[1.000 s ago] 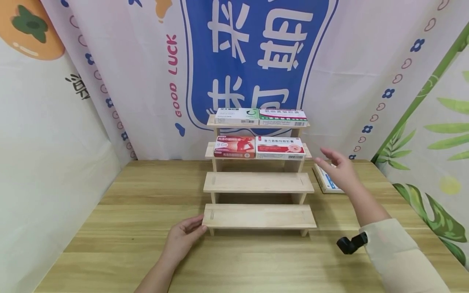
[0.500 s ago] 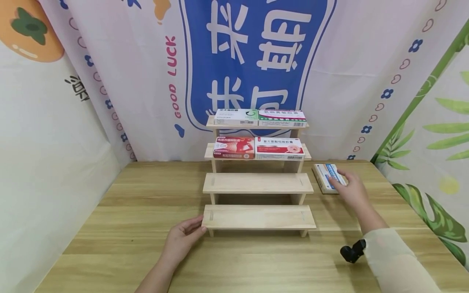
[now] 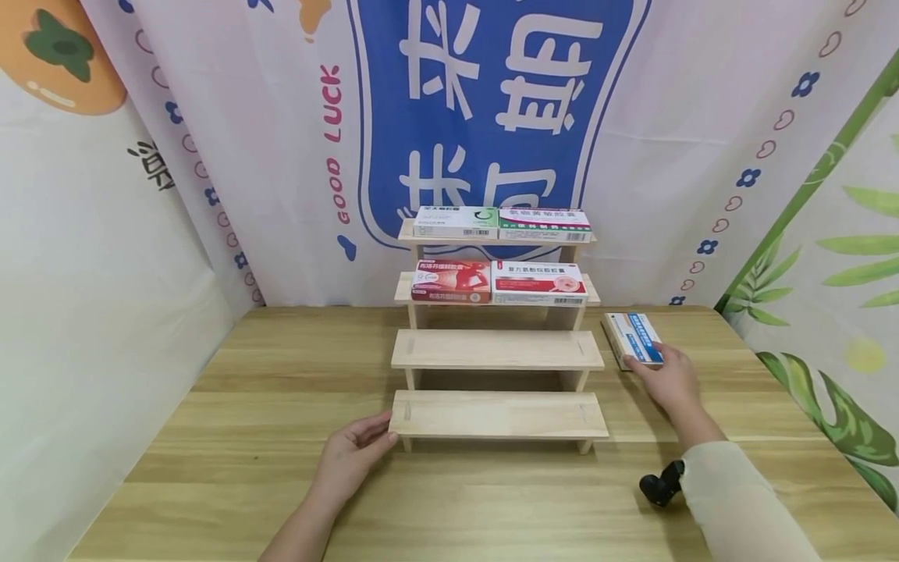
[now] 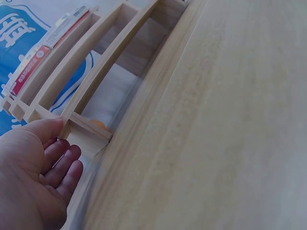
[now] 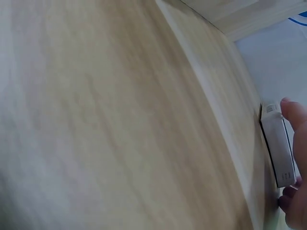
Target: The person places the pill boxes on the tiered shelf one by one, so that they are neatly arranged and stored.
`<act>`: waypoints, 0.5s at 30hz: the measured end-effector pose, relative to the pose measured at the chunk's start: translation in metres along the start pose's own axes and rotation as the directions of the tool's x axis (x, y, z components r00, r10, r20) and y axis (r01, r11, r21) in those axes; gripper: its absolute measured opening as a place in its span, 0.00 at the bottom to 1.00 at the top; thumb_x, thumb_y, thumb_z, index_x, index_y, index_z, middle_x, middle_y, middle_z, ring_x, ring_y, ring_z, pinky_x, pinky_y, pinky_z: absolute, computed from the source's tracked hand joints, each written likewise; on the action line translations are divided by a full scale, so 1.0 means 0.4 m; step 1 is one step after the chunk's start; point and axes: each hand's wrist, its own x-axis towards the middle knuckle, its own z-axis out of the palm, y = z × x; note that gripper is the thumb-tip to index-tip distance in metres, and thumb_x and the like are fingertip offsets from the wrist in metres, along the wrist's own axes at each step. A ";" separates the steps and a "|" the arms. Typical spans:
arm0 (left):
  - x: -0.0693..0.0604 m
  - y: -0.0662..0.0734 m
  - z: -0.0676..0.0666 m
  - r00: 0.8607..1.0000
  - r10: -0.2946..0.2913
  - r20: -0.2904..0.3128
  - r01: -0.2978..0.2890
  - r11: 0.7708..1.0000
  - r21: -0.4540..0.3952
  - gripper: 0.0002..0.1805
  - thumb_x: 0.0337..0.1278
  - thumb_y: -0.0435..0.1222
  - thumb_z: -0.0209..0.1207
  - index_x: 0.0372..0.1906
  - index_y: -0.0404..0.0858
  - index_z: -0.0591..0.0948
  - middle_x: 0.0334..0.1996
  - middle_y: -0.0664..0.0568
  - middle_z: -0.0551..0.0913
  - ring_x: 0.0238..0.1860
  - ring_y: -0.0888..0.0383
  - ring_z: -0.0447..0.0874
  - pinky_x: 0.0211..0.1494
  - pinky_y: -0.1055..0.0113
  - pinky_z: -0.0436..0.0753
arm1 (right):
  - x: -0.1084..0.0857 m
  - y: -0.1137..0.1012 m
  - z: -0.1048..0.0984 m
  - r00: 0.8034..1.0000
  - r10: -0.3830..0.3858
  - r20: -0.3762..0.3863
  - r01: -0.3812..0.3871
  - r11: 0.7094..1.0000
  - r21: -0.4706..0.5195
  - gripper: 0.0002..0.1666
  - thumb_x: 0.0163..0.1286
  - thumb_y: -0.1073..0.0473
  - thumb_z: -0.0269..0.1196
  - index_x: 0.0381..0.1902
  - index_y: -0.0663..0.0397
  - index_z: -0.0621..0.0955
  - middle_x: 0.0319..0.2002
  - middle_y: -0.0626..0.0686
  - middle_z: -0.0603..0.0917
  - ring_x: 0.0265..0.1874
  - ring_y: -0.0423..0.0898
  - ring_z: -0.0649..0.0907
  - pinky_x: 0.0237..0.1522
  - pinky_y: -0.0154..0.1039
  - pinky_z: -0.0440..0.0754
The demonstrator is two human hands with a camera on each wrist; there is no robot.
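Observation:
A four-step wooden display stand [image 3: 497, 349] stands on the table. My left hand [image 3: 349, 460] holds the left end of its lowest step, thumb on the top edge; the left wrist view shows the other fingers [image 4: 60, 165] curled below. To the right of the stand lies a white and blue medicine box [image 3: 632, 336], flat on the tabletop. My right hand [image 3: 670, 384] grips the near end of this box, thumb at the left corner and fingers at the right side. In the right wrist view the box [image 5: 277, 148] sits beside the thumb, with the hand partly cut off.
On the top step rest a white-green box [image 3: 455, 222] and a white, magenta and green box [image 3: 544, 224]. One step lower are a red box [image 3: 450, 282] and a white-red box [image 3: 538, 282]. A printed cloth [image 3: 281, 156] hangs behind the table [image 3: 281, 375].
From above the right of the stand, my right hand has come down and toward me onto the near end of the medicine box. The left hand keeps its place on the stand.

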 end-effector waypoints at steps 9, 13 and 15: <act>0.000 0.000 0.001 1.000 -0.004 -0.003 0.004 1.000 0.003 0.21 0.54 0.33 0.68 0.54 0.32 0.81 0.55 0.39 0.83 0.55 0.46 0.84 0.54 0.68 0.85 | -0.008 -0.013 0.019 0.997 0.075 -0.015 -0.075 0.996 -0.041 0.56 0.66 0.31 0.56 0.74 0.68 0.55 0.69 0.79 0.54 0.66 0.74 0.61 0.69 0.66 0.62; 0.000 0.000 0.001 1.000 -0.003 -0.005 0.003 1.000 0.008 0.21 0.54 0.34 0.68 0.54 0.32 0.81 0.54 0.39 0.84 0.55 0.46 0.84 0.54 0.68 0.86 | -0.007 -0.013 0.021 0.995 0.091 -0.030 -0.092 0.995 -0.027 0.55 0.66 0.32 0.57 0.73 0.68 0.56 0.69 0.79 0.55 0.66 0.73 0.62 0.69 0.66 0.63; 0.000 0.000 0.001 1.000 -0.003 -0.007 0.003 1.000 0.014 0.21 0.54 0.34 0.68 0.54 0.32 0.82 0.54 0.40 0.84 0.55 0.46 0.84 0.54 0.68 0.86 | -0.006 -0.009 0.020 0.995 0.097 -0.033 -0.098 0.995 -0.016 0.55 0.66 0.32 0.57 0.73 0.67 0.57 0.69 0.79 0.56 0.66 0.73 0.62 0.69 0.65 0.63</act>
